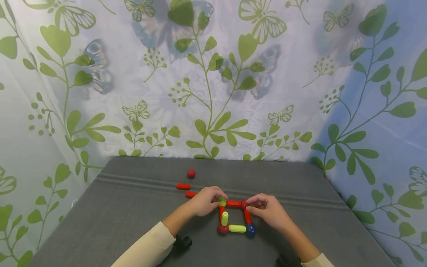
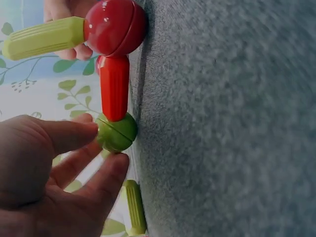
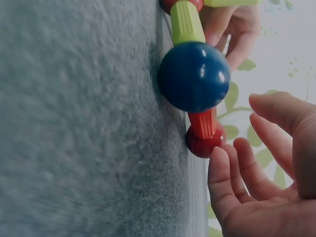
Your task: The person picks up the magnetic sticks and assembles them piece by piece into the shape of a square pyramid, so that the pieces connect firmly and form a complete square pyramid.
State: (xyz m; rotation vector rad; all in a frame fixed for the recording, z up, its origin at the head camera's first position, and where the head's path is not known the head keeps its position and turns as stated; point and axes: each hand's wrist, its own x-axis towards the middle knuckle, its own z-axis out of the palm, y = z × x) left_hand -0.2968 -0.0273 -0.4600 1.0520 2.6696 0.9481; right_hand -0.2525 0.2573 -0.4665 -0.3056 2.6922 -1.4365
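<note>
A square of rods and balls lies on the grey table. Its corners are a green ball (image 1: 222,202), a far red ball (image 1: 244,204), a blue ball (image 1: 251,230) and a near red ball (image 1: 223,228). Red rods form three sides; a lime rod (image 1: 237,228) forms the near one. Another lime rod (image 1: 225,218) stands up from the near red ball. My left hand (image 1: 207,201) pinches the green ball between thumb and fingers. At the far red ball, my right hand (image 1: 269,210) has its fingertips (image 3: 219,155) against the ball, the thumb held apart.
Two loose red rods (image 1: 183,186) lie left of the square, one partly behind my left hand. Farther back sits a loose red ball (image 1: 191,173). A loose lime rod (image 2: 133,207) shows in the left wrist view. Behind the table (image 1: 133,215) hangs a leaf-patterned curtain (image 1: 160,122).
</note>
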